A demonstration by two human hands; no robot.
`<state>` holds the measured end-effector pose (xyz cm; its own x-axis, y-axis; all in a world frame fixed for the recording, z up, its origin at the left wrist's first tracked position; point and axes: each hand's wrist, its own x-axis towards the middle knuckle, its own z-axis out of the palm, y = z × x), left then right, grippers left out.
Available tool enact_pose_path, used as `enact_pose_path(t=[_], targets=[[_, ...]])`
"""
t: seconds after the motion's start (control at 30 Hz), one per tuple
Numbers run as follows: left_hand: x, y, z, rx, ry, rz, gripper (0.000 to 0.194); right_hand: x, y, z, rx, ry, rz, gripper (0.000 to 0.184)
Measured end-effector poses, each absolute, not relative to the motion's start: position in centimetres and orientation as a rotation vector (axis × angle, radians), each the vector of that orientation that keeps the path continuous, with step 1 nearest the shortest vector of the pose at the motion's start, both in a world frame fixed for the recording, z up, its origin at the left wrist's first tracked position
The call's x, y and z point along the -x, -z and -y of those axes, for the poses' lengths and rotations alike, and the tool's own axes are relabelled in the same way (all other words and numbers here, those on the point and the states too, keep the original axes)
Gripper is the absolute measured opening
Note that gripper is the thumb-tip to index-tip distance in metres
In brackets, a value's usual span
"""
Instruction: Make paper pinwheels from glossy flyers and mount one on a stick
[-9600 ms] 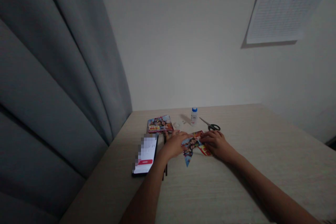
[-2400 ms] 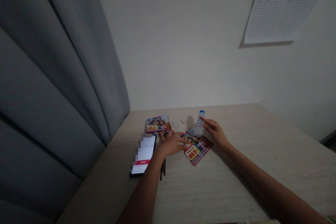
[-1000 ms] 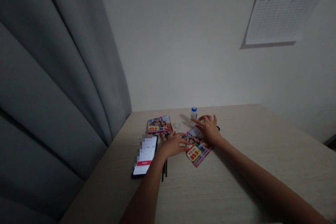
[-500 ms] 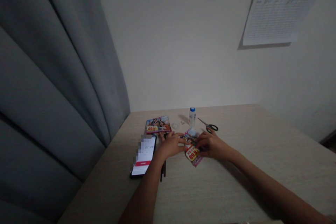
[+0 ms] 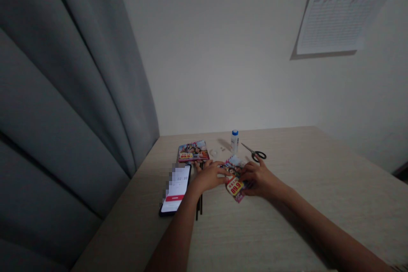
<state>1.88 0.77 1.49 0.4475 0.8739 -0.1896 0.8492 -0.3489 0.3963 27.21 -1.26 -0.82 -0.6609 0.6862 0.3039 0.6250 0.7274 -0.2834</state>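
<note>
We find the folded glossy flyer (image 5: pixel 235 182) between our two hands, its printed face up with a group photo, and a red-and-yellow badge reading "89.9" at its lower end. The grip of our right hand (image 5: pixel 259 179) is clamped on the flyer's right side, fingers and thumb together on the paper. Our left hand (image 5: pixel 208 176) lies just beside it, fingers together and tips at the flyer's left edge; we cannot tell whether that grip is pinching the paper or only touching it. Beyond the left grip, near the fingers, lies a second flyer (image 5: pixel 193 151) with the same "89.9" badge. Just left of that grip is a smartphone (image 5: pixel 175 189), its partly pixelated screen showing what looks like 02:30 above a red bar. Two thin black sticks (image 5: pixel 199 206) lie under the left wrist. Beyond the right grip stand a white bottle with a blue cap (image 5: pixel 235 142), its label too small to read, and black-handled scissors (image 5: pixel 255 154), both on the desk (image 5: pixel 270 225). A printed sheet (image 5: pixel 334 21) hangs on the wall, its text unreadable.
</note>
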Motion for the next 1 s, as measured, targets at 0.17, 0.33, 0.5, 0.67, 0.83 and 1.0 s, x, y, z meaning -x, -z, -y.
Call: enact_pose_path(t=[0.17,0.33,0.5,0.67,0.83,1.0], targets=[[-1.81,-1.22,-0.84,-2.279,-0.089,-1.446,0.030,-27.12,0.52,1.53,1.038,-0.227,2.545,0.032],[-1.83,-0.90,-0.83,-2.290,-0.124,-1.462,0.027,-26.99,0.04,1.82,1.078,-0.222,2.572,0.031],[-1.96,-1.00,-0.81,-2.278,-0.127,-1.472,0.026,-26.81,0.05,1.83,1.075,-0.192,2.556,0.021],[-1.96,-0.87,-0.85,-2.301,-0.133,-1.473,0.025,-26.55,0.04,2.00,1.112,-0.181,2.507,0.020],[-1.94,-0.71,-0.87,-2.298,-0.159,-1.470,0.024,-26.99,0.22,1.84,1.077,-0.254,2.528,0.025],[-2.03,-0.66,-0.78,-2.321,-0.184,-1.460,0.025,-27.46,0.02,1.77,1.086,-0.385,2.492,0.017]])
